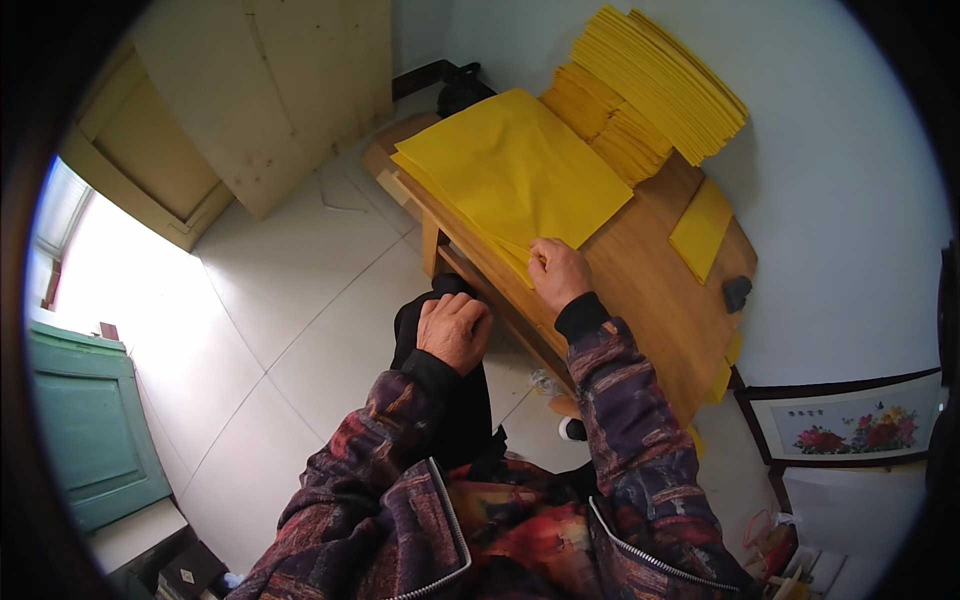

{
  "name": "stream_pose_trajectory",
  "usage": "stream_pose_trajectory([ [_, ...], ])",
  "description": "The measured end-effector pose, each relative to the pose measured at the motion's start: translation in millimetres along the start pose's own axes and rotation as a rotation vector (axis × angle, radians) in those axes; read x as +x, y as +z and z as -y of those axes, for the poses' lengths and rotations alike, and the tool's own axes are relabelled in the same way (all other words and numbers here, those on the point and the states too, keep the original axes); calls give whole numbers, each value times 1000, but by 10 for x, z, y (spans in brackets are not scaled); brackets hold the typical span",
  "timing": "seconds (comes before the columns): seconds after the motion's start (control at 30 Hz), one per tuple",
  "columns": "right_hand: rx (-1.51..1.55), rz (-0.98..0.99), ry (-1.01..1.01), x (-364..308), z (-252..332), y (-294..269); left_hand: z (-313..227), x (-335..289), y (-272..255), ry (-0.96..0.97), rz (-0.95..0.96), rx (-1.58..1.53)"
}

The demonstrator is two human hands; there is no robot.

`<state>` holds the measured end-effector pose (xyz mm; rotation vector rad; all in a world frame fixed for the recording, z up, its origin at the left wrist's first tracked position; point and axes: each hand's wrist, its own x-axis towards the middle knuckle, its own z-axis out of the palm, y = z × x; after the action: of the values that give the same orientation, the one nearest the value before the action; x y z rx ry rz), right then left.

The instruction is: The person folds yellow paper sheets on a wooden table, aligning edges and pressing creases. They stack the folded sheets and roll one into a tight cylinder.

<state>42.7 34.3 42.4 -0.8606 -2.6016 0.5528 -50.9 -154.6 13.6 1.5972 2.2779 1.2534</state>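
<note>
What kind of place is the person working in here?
Probably a room in a home used for hand work with paper, not a factory. A small wooden table carries stacks of yellow paper sheets, the floor is pale tile, and a framed flower picture leans against the white wall.

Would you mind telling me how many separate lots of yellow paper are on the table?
3: the loose stack under the right hand, the fanned pile at the far end, and a folded piece near the black object. More may hang hidden off the table's right edge.
</note>
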Motion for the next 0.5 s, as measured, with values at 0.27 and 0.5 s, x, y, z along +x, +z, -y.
stream_pose_trajectory([
  [0.27,153,-1,-2,60,-82,-12,9,1,-12,-9,-8,-17],
  [0.5,116,170,130,197,-106,-109,62,319,44,-100,-127,-280],
])
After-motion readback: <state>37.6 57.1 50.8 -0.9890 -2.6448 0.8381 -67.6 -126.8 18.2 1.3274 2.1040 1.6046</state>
